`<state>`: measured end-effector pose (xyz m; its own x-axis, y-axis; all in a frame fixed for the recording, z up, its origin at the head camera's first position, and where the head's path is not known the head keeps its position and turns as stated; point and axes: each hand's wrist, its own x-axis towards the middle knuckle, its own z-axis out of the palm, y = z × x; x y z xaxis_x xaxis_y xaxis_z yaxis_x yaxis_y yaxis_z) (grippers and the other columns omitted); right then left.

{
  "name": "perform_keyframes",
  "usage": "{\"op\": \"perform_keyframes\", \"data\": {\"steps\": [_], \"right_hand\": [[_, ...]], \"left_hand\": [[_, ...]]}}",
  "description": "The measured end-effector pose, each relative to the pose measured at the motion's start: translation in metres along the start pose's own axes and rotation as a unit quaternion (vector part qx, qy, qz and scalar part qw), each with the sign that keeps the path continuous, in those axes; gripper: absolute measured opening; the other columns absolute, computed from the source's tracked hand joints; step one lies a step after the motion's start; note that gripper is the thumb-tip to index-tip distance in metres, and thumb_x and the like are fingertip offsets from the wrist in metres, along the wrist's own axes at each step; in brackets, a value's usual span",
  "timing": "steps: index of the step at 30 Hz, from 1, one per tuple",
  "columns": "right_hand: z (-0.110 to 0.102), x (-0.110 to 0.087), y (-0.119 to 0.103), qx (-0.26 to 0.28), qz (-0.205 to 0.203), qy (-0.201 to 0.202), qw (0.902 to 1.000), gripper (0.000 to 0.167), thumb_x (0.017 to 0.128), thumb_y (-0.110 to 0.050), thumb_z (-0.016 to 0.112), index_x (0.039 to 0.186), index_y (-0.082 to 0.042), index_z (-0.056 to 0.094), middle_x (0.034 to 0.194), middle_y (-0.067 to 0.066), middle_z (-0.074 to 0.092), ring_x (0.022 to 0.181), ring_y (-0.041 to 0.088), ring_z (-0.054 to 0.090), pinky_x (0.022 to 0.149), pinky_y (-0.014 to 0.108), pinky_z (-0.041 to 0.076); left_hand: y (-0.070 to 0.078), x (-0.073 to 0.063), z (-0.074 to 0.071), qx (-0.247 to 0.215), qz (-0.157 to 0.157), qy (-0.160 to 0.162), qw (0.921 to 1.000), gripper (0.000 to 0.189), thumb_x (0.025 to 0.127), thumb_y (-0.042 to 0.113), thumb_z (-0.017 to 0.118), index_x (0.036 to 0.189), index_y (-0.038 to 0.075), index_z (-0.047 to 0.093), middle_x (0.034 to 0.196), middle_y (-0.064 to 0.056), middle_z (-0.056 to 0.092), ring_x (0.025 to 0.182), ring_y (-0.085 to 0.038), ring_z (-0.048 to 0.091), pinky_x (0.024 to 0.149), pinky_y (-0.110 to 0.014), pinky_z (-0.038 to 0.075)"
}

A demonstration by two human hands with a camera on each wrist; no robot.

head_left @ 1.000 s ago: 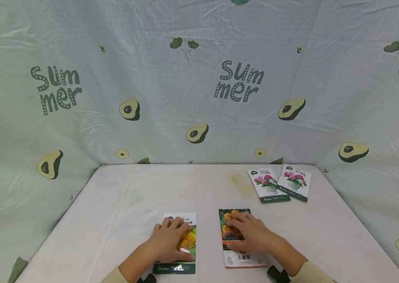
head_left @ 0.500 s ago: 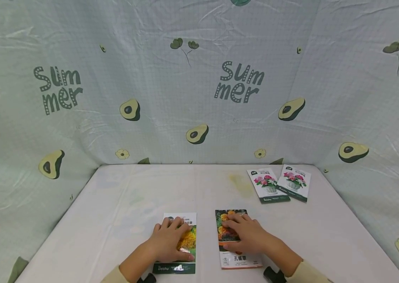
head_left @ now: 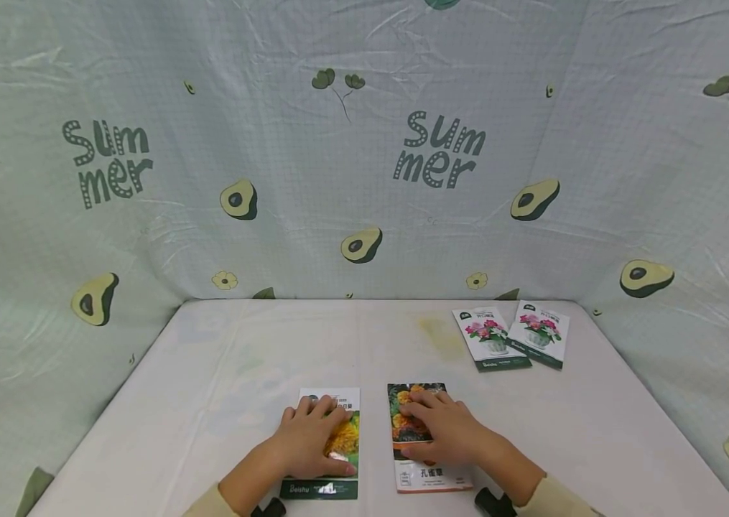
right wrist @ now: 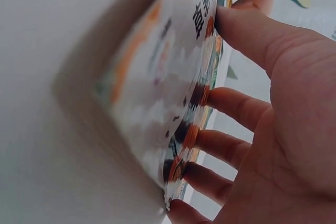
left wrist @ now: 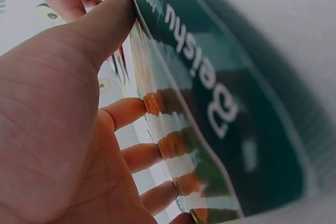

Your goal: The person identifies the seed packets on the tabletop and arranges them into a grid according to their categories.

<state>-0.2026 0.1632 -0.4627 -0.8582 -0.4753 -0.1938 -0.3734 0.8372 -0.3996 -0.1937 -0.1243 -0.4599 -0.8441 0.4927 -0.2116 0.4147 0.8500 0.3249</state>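
Observation:
Side by side near the front of the table lie two seed packets. My left hand (head_left: 312, 441) rests on the green-and-white packet with yellow flowers (head_left: 332, 490), its fingers spread over the face. Fingertips (left wrist: 143, 157) and thumb touch its glossy surface in the left wrist view. On the orange-and-white marigold packet (head_left: 432, 480) my right hand (head_left: 451, 434) rests with spread fingers. The right wrist view shows the fingertips (right wrist: 197, 139) touching that packet's face, whose near corner stands slightly off the table. Neither hand curls round a packet's edge.
Two packets with pink flowers lie at the back right: one packet (head_left: 492, 341) on the left, and another packet (head_left: 540, 334) slightly overlapping it. The white table (head_left: 241, 373) meets a patterned curtain (head_left: 293, 165) at its back and sides.
My right hand has slid the marigold packet a little to the left, toward the other packet. The left hand and its packet have stayed in place.

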Motion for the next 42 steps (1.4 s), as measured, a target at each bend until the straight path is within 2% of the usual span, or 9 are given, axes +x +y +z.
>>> {"op": "perform_keyframes", "data": {"steps": [14,32,42], "right_hand": [[0.0,0.002,-0.007,-0.006,-0.002,0.001,1.0,0.069,0.087,-0.061,0.073,0.145,-0.027,0.058,0.157,0.004,0.046,0.141,0.039,0.042,0.106,0.068,0.038],[0.002,0.004,-0.013,-0.015,0.008,-0.003,0.9999,0.069,0.085,-0.062,0.074,0.144,-0.03,0.058,0.155,0.003,0.048,0.14,0.038,0.043,0.106,0.067,0.038],[0.003,0.003,-0.017,-0.024,-0.006,0.001,0.9997,0.069,0.087,-0.063,0.071,0.145,-0.028,0.058,0.154,0.004,0.048,0.138,0.037,0.044,0.102,0.064,0.04]], "left_hand": [[0.002,0.002,0.0,0.011,-0.003,0.012,0.9999,0.086,0.077,0.071,0.076,0.145,0.024,0.053,0.142,-0.006,0.047,0.122,-0.034,0.042,0.09,-0.056,0.037],[0.003,0.003,0.0,0.014,-0.01,0.011,0.9998,0.088,0.075,0.072,0.076,0.146,0.025,0.053,0.144,-0.006,0.047,0.123,-0.034,0.042,0.09,-0.056,0.037],[0.003,0.003,0.001,0.017,-0.01,0.012,0.9997,0.088,0.075,0.073,0.076,0.146,0.026,0.053,0.144,-0.005,0.047,0.124,-0.034,0.042,0.089,-0.055,0.037]]}}
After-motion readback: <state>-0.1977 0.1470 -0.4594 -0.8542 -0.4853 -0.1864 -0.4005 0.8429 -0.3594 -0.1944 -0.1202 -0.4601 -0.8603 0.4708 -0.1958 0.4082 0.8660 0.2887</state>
